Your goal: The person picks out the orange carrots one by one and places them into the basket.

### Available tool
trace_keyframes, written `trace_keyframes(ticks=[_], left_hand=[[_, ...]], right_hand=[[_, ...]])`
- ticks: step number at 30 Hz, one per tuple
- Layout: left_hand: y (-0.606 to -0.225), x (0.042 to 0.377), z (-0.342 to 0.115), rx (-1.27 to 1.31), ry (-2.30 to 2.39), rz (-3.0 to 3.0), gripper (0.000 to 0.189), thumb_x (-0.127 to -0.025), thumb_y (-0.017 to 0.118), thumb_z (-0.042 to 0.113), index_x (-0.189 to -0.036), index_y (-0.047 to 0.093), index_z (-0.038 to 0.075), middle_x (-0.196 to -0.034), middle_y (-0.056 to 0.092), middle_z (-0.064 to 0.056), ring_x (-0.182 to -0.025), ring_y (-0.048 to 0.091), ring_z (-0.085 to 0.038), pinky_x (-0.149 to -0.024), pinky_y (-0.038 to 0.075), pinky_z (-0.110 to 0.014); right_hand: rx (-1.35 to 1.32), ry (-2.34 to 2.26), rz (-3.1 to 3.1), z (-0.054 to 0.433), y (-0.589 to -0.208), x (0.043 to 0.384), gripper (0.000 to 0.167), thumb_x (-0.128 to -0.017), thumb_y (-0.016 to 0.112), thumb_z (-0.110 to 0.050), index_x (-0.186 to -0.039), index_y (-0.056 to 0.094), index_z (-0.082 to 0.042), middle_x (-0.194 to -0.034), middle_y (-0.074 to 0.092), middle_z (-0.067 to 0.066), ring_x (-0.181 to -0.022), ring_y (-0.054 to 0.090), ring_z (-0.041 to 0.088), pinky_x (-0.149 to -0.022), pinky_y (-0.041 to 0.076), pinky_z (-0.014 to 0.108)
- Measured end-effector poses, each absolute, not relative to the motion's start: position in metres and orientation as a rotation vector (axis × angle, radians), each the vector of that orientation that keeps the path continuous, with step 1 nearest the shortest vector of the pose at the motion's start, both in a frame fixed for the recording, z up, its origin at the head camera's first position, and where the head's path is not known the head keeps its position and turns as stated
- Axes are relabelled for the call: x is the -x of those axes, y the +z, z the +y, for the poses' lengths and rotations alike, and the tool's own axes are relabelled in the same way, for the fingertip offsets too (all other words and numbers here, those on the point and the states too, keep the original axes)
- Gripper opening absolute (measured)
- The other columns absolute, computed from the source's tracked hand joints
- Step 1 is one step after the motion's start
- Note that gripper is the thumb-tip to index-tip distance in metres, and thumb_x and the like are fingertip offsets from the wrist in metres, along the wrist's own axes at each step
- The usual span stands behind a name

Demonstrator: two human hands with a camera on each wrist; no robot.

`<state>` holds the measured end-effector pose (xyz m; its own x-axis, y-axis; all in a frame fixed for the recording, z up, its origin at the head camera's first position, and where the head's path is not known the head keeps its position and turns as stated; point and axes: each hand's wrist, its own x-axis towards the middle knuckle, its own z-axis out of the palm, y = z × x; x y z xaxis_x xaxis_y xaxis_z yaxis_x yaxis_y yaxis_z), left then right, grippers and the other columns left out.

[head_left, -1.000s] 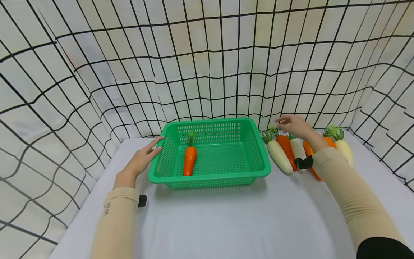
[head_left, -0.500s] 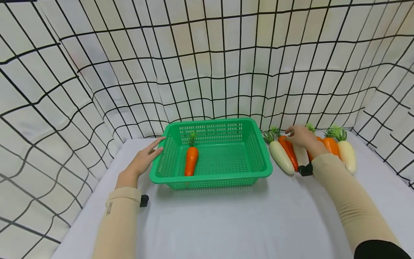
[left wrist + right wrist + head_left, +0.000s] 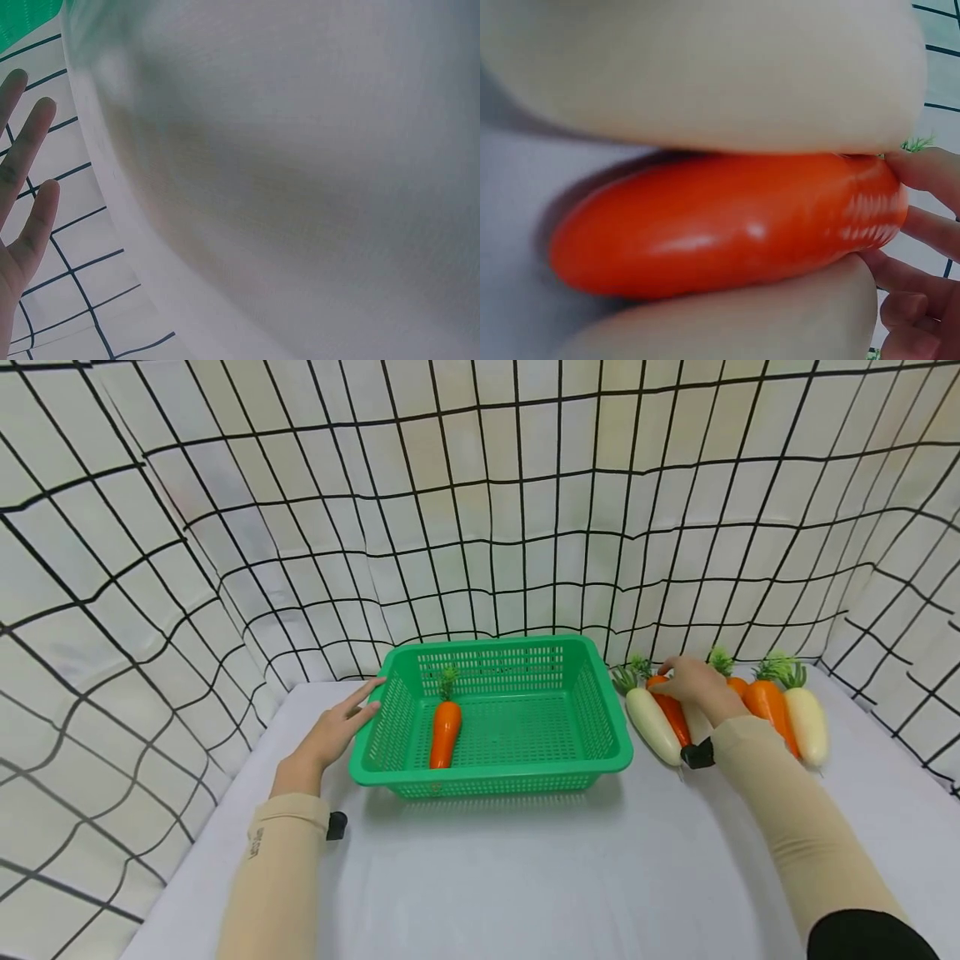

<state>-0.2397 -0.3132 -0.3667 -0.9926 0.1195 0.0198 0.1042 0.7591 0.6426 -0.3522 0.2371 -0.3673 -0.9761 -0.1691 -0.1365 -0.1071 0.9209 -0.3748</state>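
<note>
In the head view, my left hand [image 3: 327,737] lies at the left rim of a green plastic basket [image 3: 491,777], its fingers extended. Three of its fingers [image 3: 34,139] show straight and spread in the left wrist view. Inside the basket is one orange carrot [image 3: 446,733] with a green top. My right hand [image 3: 693,683] is over the row of vegetables, pinching the leafy end of a red-orange carrot [image 3: 735,225]. This carrot lies between a white radish [image 3: 651,725] and another white radish [image 3: 697,722], which my hand partly covers.
Right of my hand lie more orange carrots [image 3: 768,706] and a pale radish [image 3: 806,727]. A white cloth covers the table [image 3: 487,877]. Black grid netting [image 3: 517,527] over white sheeting stands behind the basket and along both sides.
My right hand has come down from above the vegetables onto the red-orange carrot's top end, where its fingers now pinch. The left hand and basket keep their places.
</note>
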Motion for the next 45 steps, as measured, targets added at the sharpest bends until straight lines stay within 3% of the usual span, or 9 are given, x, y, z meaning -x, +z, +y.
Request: trace_keyframes(ticks=[13,19,30,37,45], left_hand=[[-0.368,0.24,-0.312,-0.184,1.069,2.929,0.064,-0.109,0.038,0.053,-0.166,0.022,0.028,-0.153,0.041,-0.033,-0.139,0.038,-0.056,-0.107,0.027,-0.077],[-0.368,0.241,-0.313,-0.195,1.063,2.937,0.063,-0.109,0.039,0.051,-0.165,0.023,0.027,-0.151,0.043,-0.034,-0.137,0.041,-0.056,-0.107,0.029,-0.076],[-0.365,0.242,-0.313,-0.2,1.032,2.936,0.064,-0.109,0.038,0.051,-0.166,0.022,0.027,-0.153,0.04,-0.034,-0.138,0.039,-0.057,-0.107,0.028,-0.076],[-0.365,0.242,-0.314,-0.19,1.017,2.936,0.064,-0.109,0.038,0.052,-0.166,0.022,0.026,-0.151,0.041,-0.035,-0.137,0.04,-0.057,-0.107,0.028,-0.077],[-0.365,0.241,-0.313,-0.184,1.015,2.934,0.064,-0.109,0.038,0.051,-0.166,0.022,0.026,-0.151,0.041,-0.036,-0.137,0.039,-0.058,-0.107,0.028,-0.077]], right_hand=[[0.139,-0.973,2.892,0.25,-0.362,0.342,0.057,-0.099,0.067,-0.033,-0.139,0.055,0.006,-0.138,0.05,0.037,-0.122,0.05,0.053,-0.101,0.044,0.063],[0.102,-1.273,2.783,0.256,-0.354,0.331,0.064,-0.099,0.069,-0.035,-0.147,0.049,0.003,-0.148,0.043,0.037,-0.131,0.043,0.053,-0.106,0.04,0.064],[0.076,-1.493,2.823,0.255,-0.318,0.318,0.072,-0.097,0.069,-0.045,-0.151,0.047,-0.003,-0.15,0.045,0.03,-0.116,0.057,0.042,-0.089,0.049,0.038],[0.146,-1.659,2.777,0.238,-0.289,0.309,0.071,-0.095,0.071,-0.048,-0.151,0.049,-0.011,-0.149,0.048,0.017,-0.112,0.06,0.022,-0.085,0.053,0.018],[0.292,-1.732,2.71,0.208,-0.261,0.304,0.062,-0.097,0.072,-0.038,-0.149,0.051,-0.01,-0.146,0.051,0.016,-0.102,0.063,0.011,-0.083,0.054,0.016]])
